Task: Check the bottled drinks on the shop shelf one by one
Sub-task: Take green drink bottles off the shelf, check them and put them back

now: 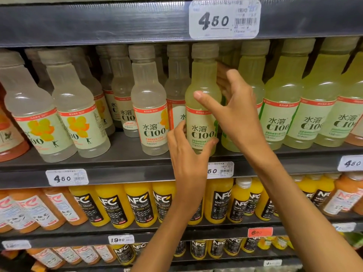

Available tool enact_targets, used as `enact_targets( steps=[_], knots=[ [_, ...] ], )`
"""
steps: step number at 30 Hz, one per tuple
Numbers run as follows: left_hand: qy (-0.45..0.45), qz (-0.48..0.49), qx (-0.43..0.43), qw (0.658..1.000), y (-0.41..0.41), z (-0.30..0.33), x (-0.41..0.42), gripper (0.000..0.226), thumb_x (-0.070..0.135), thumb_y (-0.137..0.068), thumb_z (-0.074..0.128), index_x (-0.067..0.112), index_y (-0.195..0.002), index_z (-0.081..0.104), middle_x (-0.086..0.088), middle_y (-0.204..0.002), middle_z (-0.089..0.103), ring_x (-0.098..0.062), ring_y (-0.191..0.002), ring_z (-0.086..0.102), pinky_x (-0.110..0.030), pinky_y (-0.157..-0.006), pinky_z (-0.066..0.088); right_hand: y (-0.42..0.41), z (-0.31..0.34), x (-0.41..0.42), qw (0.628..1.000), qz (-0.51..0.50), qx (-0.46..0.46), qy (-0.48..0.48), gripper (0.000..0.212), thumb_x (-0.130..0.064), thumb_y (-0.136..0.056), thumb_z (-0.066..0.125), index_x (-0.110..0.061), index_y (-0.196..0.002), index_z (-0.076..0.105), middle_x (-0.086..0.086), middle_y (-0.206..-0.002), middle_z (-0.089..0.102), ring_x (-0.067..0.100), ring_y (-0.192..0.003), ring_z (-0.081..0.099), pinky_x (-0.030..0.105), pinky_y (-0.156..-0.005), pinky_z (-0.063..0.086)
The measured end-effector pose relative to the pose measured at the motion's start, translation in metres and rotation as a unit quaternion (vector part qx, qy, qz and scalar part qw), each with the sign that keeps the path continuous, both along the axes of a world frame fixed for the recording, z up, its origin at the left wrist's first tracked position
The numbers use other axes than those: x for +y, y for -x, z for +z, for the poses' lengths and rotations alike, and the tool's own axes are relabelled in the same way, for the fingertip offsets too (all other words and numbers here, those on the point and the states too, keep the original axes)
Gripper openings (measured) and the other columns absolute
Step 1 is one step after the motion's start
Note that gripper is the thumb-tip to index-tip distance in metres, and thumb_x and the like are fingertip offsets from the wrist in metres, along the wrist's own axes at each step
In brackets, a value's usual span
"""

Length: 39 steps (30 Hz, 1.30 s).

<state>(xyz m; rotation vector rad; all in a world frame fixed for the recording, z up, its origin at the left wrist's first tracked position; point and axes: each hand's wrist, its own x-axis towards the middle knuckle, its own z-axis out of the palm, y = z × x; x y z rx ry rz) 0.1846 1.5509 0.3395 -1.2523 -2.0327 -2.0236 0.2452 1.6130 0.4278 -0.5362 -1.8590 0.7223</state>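
A pale yellow-green C100 bottle (202,99) stands upright at the front edge of the middle shelf (121,160). My left hand (188,154) grips its lower label, thumb on the right side and fingers on the left. My right hand (233,107) wraps round its shoulder, thumb across the front and fingers behind. To its left stand clear whitish C100 bottles (149,103) with orange labels. To its right stand more yellow-green C100 bottles (279,103). The held bottle's cap sits just under the shelf above.
The upper shelf edge (98,22) carries a 4.50 price tag (224,18). Below, orange NFC juice bottles (141,203) fill the lower shelf, with more on the shelf beneath. Price tags (66,177) line the shelf fronts. Bottles are packed closely in rows.
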Motion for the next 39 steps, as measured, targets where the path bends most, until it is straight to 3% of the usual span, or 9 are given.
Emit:
enact_targets(
  steps=[11, 14, 19, 23, 28, 31, 33, 36, 39],
  knots=[
    [0.024, -0.042, 0.029, 0.998, 0.007, 0.002, -0.007, 0.069, 0.011, -0.08, 0.076, 0.009, -0.138, 0.039, 0.002, -0.119, 0.038, -0.017, -0.118, 0.048, -0.029, -0.101, 0.045, 0.005, -0.003, 0.002, 0.999, 0.014, 0.03, 0.035, 0.035, -0.02, -0.086, 0.07, 0.006, -0.101, 0.052, 0.018, -0.108, 0.063, 0.031, -0.105, 0.06, 0.051, -0.089, 0.049],
    [0.017, -0.043, 0.026, 0.999, 0.005, 0.002, -0.006, 0.067, 0.011, -0.08, 0.075, 0.007, -0.138, 0.04, -0.001, -0.121, 0.04, -0.021, -0.12, 0.048, -0.037, -0.101, 0.045, 0.007, -0.004, 0.001, 0.999, 0.012, 0.033, 0.033, 0.035, -0.022, -0.088, 0.069, 0.006, -0.099, 0.052, 0.019, -0.105, 0.062, 0.032, -0.102, 0.06, 0.051, -0.087, 0.048],
    [0.051, -0.032, 0.034, 0.998, 0.004, 0.004, -0.005, 0.071, 0.01, -0.081, 0.074, 0.006, -0.141, 0.036, -0.009, -0.129, 0.04, -0.023, -0.124, 0.045, -0.04, -0.104, 0.043, 0.004, -0.009, -0.007, 0.999, -0.029, 0.033, -0.017, 0.026, -0.028, -0.092, 0.063, -0.007, -0.095, 0.048, 0.001, -0.091, 0.056, 0.009, -0.083, 0.052, 0.029, -0.072, 0.045],
    [0.035, 0.013, 0.075, 0.996, -0.008, 0.003, -0.012, 0.075, 0.008, -0.081, 0.073, 0.006, -0.143, 0.031, -0.01, -0.136, 0.035, -0.015, -0.131, 0.035, -0.034, -0.111, 0.034, -0.017, -0.013, -0.013, 0.995, -0.035, 0.098, -0.002, 0.048, -0.029, -0.095, 0.057, -0.008, -0.136, 0.047, 0.007, -0.137, 0.054, 0.013, -0.127, 0.05, 0.034, -0.105, 0.043],
    [-0.053, 0.032, 0.14, 0.988, -0.034, 0.004, -0.012, 0.054, 0.0, -0.084, 0.066, 0.004, -0.134, 0.045, -0.009, -0.131, 0.043, -0.015, -0.126, 0.04, -0.02, -0.11, 0.031, -0.045, -0.005, 0.003, 0.968, -0.122, 0.214, -0.039, 0.031, -0.014, -0.096, 0.055, 0.0, -0.124, 0.055, 0.002, -0.114, 0.061, 0.008, -0.107, 0.06, 0.021, -0.092, 0.048],
    [0.008, -0.034, 0.137, 0.99, -0.045, 0.008, -0.002, 0.05, 0.001, -0.087, 0.063, 0.005, -0.135, 0.047, -0.011, -0.133, 0.047, -0.02, -0.125, 0.045, -0.035, -0.106, 0.04, -0.043, 0.005, 0.015, 0.978, -0.162, 0.124, -0.045, 0.016, -0.018, -0.096, 0.055, -0.003, -0.103, 0.052, 0.011, -0.095, 0.057, 0.02, -0.086, 0.054, 0.017, -0.075, 0.044],
    [0.042, -0.056, 0.129, 0.989, -0.049, 0.008, 0.003, 0.054, 0.002, -0.088, 0.062, 0.007, -0.138, 0.042, -0.009, -0.137, 0.044, -0.021, -0.127, 0.044, -0.038, -0.105, 0.04, -0.037, 0.008, 0.021, 0.984, -0.169, 0.038, -0.044, 0.019, -0.02, -0.095, 0.057, -0.009, -0.092, 0.041, 0.002, -0.08, 0.045, 0.011, -0.071, 0.039, 0.011, -0.062, 0.034],
    [0.071, -0.074, 0.135, 0.986, -0.051, 0.009, 0.009, 0.062, 0.003, -0.088, 0.064, 0.006, -0.143, 0.034, -0.01, -0.142, 0.039, -0.02, -0.133, 0.039, -0.038, -0.108, 0.038, -0.033, 0.009, 0.023, 0.983, -0.178, 0.005, -0.048, 0.027, -0.02, -0.094, 0.059, -0.01, -0.089, 0.035, -0.011, -0.075, 0.031, 0.001, -0.065, 0.03, 0.006, -0.062, 0.033],
    [0.086, -0.081, 0.13, 0.984, -0.051, 0.01, 0.01, 0.069, 0.007, -0.089, 0.064, 0.008, -0.146, 0.026, -0.009, -0.145, 0.036, -0.02, -0.135, 0.036, -0.039, -0.108, 0.037, -0.039, 0.01, 0.022, 0.981, -0.189, 0.029, -0.045, 0.032, -0.023, -0.09, 0.065, -0.01, -0.091, 0.036, -0.007, -0.081, 0.035, 0.005, -0.072, 0.034, 0.003, -0.066, 0.031]
  ],
)
